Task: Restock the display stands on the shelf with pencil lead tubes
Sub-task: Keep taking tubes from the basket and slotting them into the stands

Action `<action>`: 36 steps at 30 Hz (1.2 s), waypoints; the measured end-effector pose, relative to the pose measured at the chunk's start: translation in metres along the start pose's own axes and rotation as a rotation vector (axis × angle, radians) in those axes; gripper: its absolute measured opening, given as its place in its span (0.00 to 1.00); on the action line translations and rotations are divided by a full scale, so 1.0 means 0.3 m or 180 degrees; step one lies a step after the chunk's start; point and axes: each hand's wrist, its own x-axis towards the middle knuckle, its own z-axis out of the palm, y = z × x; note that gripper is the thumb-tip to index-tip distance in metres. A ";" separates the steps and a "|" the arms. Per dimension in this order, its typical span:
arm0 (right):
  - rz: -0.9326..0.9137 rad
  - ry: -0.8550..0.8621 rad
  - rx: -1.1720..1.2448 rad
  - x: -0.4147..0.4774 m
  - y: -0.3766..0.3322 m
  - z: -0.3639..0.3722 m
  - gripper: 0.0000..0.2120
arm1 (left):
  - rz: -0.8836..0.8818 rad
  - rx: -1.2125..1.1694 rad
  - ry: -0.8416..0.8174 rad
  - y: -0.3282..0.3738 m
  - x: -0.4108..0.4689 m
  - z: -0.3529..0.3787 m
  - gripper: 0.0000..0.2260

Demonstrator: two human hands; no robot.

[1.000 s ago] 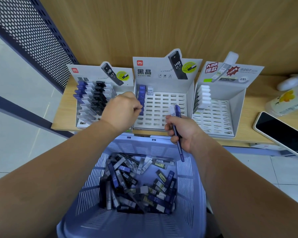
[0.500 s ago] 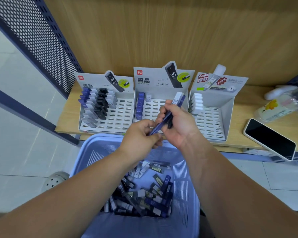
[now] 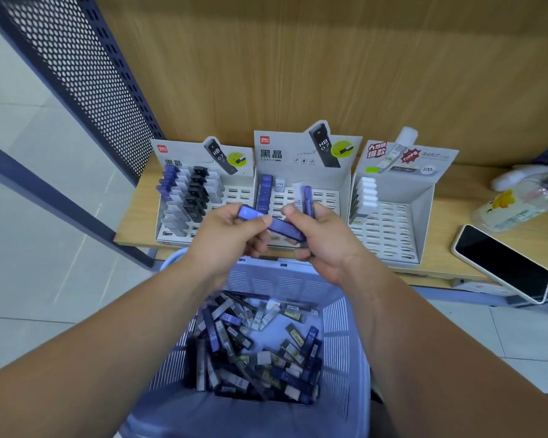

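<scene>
Three white display stands sit on the wooden shelf: the left stand (image 3: pixel 234 197) is mostly filled, the middle stand (image 3: pixel 326 197) holds one column of blue tubes at its left, the right stand (image 3: pixel 393 235) holds a column of white tubes. My left hand (image 3: pixel 231 238) pinches a blue lead tube (image 3: pixel 268 222) that lies crosswise between both hands. My right hand (image 3: pixel 320 238) grips several more tubes (image 3: pixel 302 197), a blue and a white one sticking up, and its fingers also touch the crosswise tube's right end. Both hands hover in front of the middle stand.
A blue plastic basket (image 3: pixel 345 327) full of loose lead tubes (image 3: pixel 257 339) sits below my arms. A phone (image 3: pixel 500 263) lies at the shelf's right front edge, with a clear bottle (image 3: pixel 516 203) behind it. A perforated metal panel (image 3: pixel 76 77) borders the shelf's left.
My left hand came back from the middle stand to my right hand and took hold of one blue tube, now pulled out crosswise. The view has shifted back from the shelf.
</scene>
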 end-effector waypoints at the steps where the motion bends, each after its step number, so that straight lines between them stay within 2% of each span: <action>1: -0.0004 -0.0116 -0.0010 -0.001 -0.005 0.015 0.07 | 0.0016 0.0007 0.0041 0.021 0.015 -0.017 0.03; 5: -0.0081 -0.0437 -0.0005 0.012 -0.028 0.112 0.04 | 0.0189 0.0184 -0.0016 0.151 0.063 -0.106 0.03; 8: -0.0190 -0.0620 0.0110 0.018 -0.055 0.198 0.04 | 0.0327 0.0274 0.0033 0.252 0.060 -0.192 0.10; 12: -0.0419 -0.0775 -0.0079 0.003 -0.071 0.313 0.01 | 0.0355 0.0429 -0.0106 0.316 0.047 -0.327 0.10; 19: -0.0598 -0.0380 -0.0506 -0.002 -0.028 0.438 0.05 | 0.0458 0.0404 -0.0257 0.301 0.075 -0.473 0.06; 24: -0.0320 -0.0071 -0.0605 0.052 0.012 0.502 0.02 | 0.0904 0.1531 -0.0077 0.294 0.154 -0.578 0.05; 27: -0.0107 0.0278 -0.0588 0.108 0.047 0.496 0.03 | 0.0938 0.1763 0.0217 0.296 0.208 -0.664 0.04; 30: 0.0072 0.0537 -0.0921 0.150 0.101 0.459 0.05 | 0.0938 0.1924 0.0383 0.291 0.257 -0.718 0.05; 34: 0.0242 0.0650 -0.1212 0.188 0.147 0.433 0.05 | 0.1340 0.2942 0.0125 0.249 0.276 -0.719 0.08; 36: 0.0359 0.0683 -0.1138 0.207 0.168 0.436 0.04 | 0.1430 0.3166 -0.0061 0.232 0.281 -0.711 0.08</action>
